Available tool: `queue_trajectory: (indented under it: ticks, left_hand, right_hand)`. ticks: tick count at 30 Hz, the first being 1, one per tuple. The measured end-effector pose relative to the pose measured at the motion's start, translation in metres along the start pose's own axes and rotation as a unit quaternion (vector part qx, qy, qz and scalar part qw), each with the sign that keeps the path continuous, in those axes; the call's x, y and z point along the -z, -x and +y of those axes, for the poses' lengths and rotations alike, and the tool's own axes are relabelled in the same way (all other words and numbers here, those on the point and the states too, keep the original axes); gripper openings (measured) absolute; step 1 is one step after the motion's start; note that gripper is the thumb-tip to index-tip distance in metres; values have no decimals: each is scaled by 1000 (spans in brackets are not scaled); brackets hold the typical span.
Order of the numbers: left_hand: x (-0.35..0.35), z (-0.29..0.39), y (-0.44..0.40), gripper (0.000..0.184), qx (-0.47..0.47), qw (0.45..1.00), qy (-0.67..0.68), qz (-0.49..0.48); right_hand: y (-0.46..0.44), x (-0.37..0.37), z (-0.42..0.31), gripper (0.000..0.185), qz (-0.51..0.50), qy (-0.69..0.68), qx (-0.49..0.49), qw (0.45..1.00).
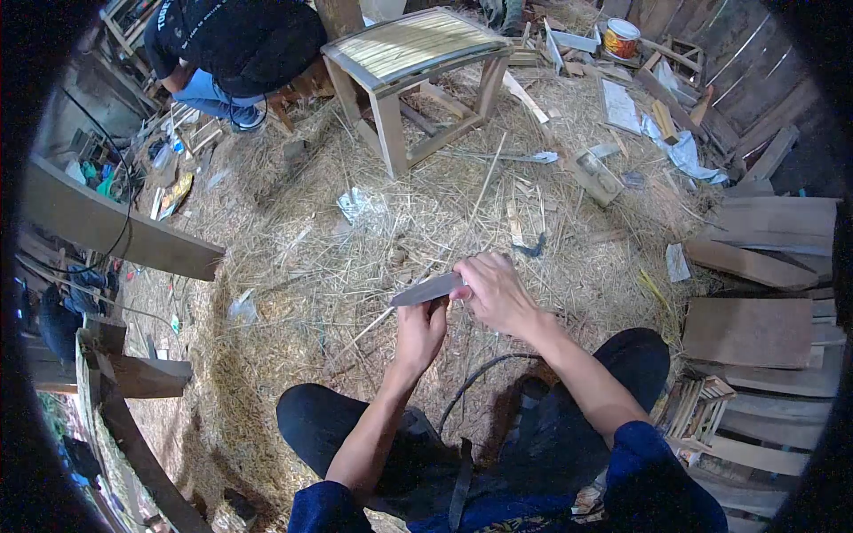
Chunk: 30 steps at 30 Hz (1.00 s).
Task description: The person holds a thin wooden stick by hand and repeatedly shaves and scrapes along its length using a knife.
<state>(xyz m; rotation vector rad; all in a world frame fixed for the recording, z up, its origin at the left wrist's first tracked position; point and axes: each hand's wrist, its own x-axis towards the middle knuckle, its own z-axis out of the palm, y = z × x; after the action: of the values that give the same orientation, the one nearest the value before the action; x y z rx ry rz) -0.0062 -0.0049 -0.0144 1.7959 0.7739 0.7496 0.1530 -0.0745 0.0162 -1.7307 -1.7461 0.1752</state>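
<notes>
My right hand (pixel 493 289) is closed around the handle end of a knife (pixel 426 290). Its broad grey blade points left and lies just over the fingertips of my left hand (pixel 419 336). The fingers of that left hand are curled beneath the blade, and whatever they grip is hidden. A thin pale stick (pixel 366 329) slants past the blade tip beside my left hand; I cannot tell whether it is held. Both hands are in front of my bent knees, above straw-covered ground.
A slatted-top wooden stool frame (pixel 418 44) stands ahead. Beyond it on the left a person (pixel 240 44) sits low. Stacked boards (pixel 751 333) line the right side, curved timbers (pixel 124 222) jut in from the left. A paint bucket (pixel 621 39) and wood scraps lie at the back.
</notes>
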Motion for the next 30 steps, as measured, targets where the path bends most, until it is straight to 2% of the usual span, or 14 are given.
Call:
queue_trajectory:
  ticks: [2,5,8,9,12,16,19,23,28,30]
  left_hand:
    - [1,7,0,20,12,1000,7,0]
    - [-1,2,-2,19,-21,999,-32,-1]
    - [12,41,-7,21,87,995,-15,-43]
    - [13,36,-4,27,115,991,15,-72]
    - [9,35,1,28,113,991,37,-62]
    - [15,28,-1,26,119,985,102,-72]
    - [23,34,-6,27,225,948,191,-117]
    - [20,25,-11,22,232,921,302,-81]
    - [19,23,-10,17,235,908,338,-81]
    - [18,24,-8,16,247,914,308,-92]
  right_hand:
    - [-2,4,-1,26,-1,-6,2,1000]
    - [-3,8,5,25,-11,7,-14,1000]
    - [-5,17,30,25,-53,40,-95,993]
    - [-4,19,36,25,-72,50,-131,987]
    - [-2,22,38,23,34,84,-64,994]
    - [-7,25,24,21,23,72,-74,994]
    - [-8,17,19,23,18,46,-83,995]
    - [-3,-1,20,23,13,37,-45,998]
    - [-4,7,9,23,-23,16,-89,996]
    - [-2,5,7,26,-32,18,-43,998]
